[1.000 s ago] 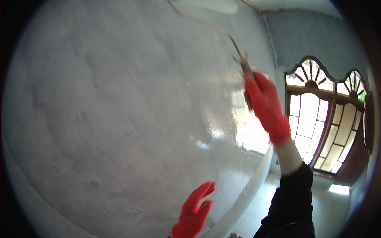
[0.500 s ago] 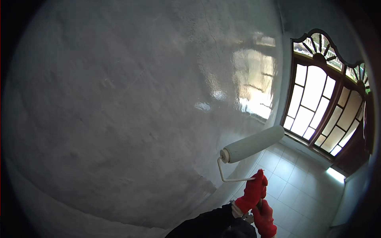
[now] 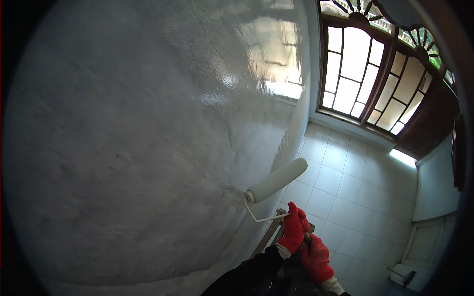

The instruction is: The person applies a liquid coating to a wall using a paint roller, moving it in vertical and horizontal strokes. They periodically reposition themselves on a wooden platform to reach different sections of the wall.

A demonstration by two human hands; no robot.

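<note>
A white paint roller [image 3: 276,180] lies against the wet, glossy grey wall [image 3: 148,123] low down, its wire frame running down to a handle. My left hand [image 3: 294,229], in a red glove with a black sleeve, grips the handle's upper part. My right hand [image 3: 316,259], also red-gloved, holds the handle just below it. The handle itself is mostly hidden by the gloves.
A tall brown-framed window [image 3: 365,74] with arched top panes stands to the right of the wall. Pale floor tiles [image 3: 355,187] lie far below. A wooden frame piece [image 3: 269,232] shows under my hands beside the wall.
The roller came down from high overhead to low on the wall. My left hand joined the right on the handle, and my view tilted down toward the floor.
</note>
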